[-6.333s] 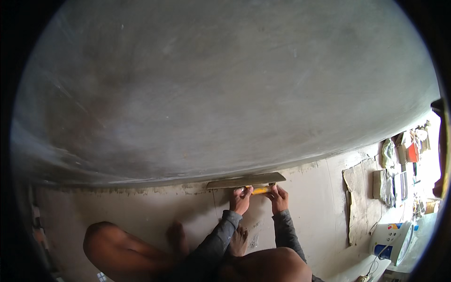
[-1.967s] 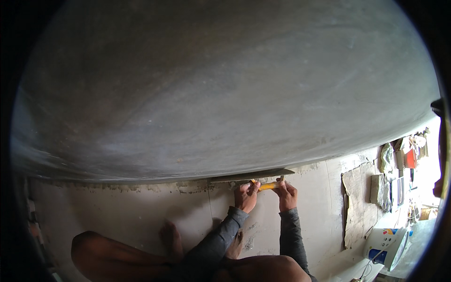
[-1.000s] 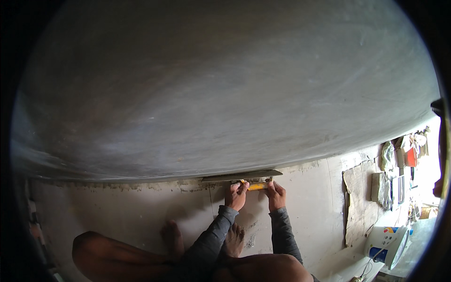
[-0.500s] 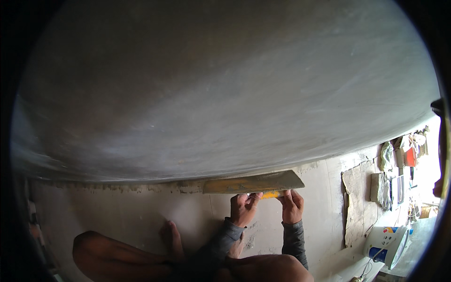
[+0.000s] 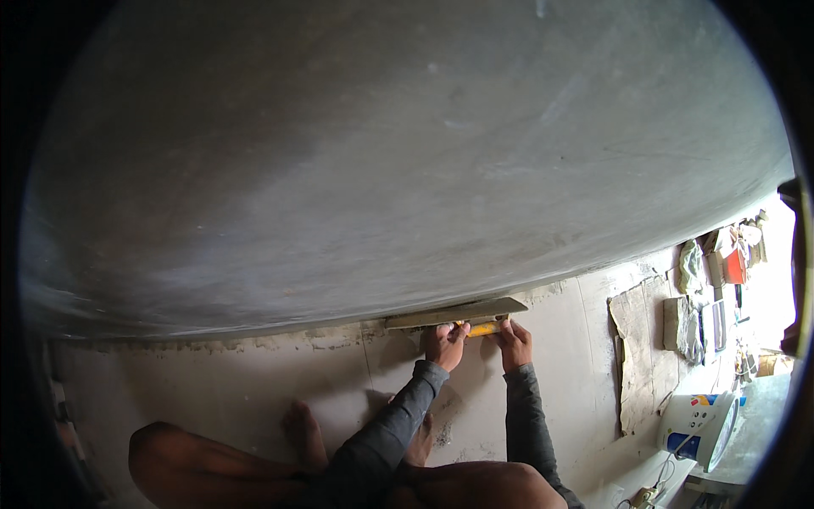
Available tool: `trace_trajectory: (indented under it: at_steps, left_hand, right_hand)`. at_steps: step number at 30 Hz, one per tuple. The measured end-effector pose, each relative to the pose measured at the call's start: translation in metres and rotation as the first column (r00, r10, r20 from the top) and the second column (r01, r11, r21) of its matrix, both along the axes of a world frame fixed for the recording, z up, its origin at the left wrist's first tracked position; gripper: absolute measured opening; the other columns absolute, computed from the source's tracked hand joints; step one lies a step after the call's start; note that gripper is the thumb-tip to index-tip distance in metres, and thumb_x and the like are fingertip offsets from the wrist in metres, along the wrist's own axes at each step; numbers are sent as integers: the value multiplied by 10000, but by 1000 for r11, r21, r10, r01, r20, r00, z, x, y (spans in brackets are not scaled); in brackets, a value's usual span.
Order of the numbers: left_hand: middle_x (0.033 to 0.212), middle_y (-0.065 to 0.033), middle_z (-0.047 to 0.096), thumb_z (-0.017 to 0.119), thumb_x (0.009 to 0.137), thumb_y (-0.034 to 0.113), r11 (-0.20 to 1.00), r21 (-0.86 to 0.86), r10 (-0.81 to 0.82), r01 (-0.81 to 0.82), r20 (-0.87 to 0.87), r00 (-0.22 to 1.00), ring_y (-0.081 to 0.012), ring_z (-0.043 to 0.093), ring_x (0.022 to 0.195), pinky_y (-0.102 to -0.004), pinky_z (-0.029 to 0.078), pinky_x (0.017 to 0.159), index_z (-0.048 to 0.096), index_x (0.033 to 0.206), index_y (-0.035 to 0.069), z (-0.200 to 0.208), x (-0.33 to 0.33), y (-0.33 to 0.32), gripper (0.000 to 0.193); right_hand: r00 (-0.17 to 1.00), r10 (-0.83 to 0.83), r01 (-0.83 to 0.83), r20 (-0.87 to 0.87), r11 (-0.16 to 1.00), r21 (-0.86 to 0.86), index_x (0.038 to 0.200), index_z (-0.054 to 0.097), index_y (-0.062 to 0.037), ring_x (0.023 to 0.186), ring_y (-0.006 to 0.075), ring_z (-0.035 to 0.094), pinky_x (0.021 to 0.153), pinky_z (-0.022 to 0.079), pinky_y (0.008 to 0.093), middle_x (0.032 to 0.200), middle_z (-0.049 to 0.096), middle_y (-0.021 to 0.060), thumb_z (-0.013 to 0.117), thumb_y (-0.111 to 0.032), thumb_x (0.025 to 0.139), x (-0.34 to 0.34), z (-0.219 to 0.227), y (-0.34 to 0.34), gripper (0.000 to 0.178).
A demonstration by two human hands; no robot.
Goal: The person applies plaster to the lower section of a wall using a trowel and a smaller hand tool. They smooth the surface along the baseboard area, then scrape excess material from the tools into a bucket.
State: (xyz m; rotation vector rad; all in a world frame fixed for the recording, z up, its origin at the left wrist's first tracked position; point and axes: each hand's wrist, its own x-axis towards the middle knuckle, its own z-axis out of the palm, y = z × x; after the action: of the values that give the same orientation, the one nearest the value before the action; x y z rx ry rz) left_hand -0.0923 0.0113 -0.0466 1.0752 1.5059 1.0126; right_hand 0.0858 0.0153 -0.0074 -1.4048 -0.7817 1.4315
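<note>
A long plastering trowel (image 5: 458, 313) with a flat grey blade and a yellow handle lies along the foot of a smooth grey plastered wall (image 5: 407, 195). Its blade is seen nearly edge-on, close against the wall; whether it touches all along cannot be made out. My left hand (image 5: 444, 346) is closed on the left end of the handle. The right end is gripped by my right hand (image 5: 514, 346), with yellow showing between the two. Dark grey sleeves cover both forearms. The blade's wall-side face is hidden.
My bare feet (image 5: 304, 436) and bent knees are below on the pale floor (image 5: 212, 382). To the right lie a torn sheet of cardboard (image 5: 632, 360), a grey block (image 5: 676, 324), a red item (image 5: 734, 266) and a white bucket (image 5: 688, 424) with a cable beside it.
Both hands have moved up toward the wall with the trowel. Its blade has turned from showing its broad face to nearly edge-on and sits closer to the wall.
</note>
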Motion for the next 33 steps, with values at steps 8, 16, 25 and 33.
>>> trace_trajectory:
  at_steps: [8,16,25,33]
  left_hand:
    - [735,-112,717,704,962,313,992,82,98,-94,-48,994,-162,659,648,-323,491,610,702,847,-19,81,2,3,352]
    - [756,-106,735,703,969,313,934,316,119,-164,157,980,-182,694,673,-309,527,648,730,932,1,154,-1,-22,315]
    - [589,-57,513,689,975,338,998,-13,58,-59,-80,995,-117,492,571,-325,433,555,610,765,-14,65,-51,-40,417]
    - [623,-128,593,671,974,344,999,36,38,-31,-206,978,-181,534,560,-345,445,566,634,790,-16,37,-80,-36,405]
  right_hand:
    - [996,-60,67,-68,993,93,1211,614,113,960,210,690,902,591,364,1074,678,127,594,-283,1045,-4,55,8,431]
    - [994,-21,45,-103,969,244,1200,614,111,1028,199,673,936,557,367,1119,686,128,531,-217,1072,-7,123,-18,363]
    - [991,60,-53,-120,997,61,1101,617,93,1000,190,668,929,584,354,1073,666,109,544,-202,1062,-50,42,-41,306]
    - [988,128,-128,-92,992,4,1079,629,72,943,138,645,862,573,306,1044,667,89,567,-245,1056,-68,5,-31,324]
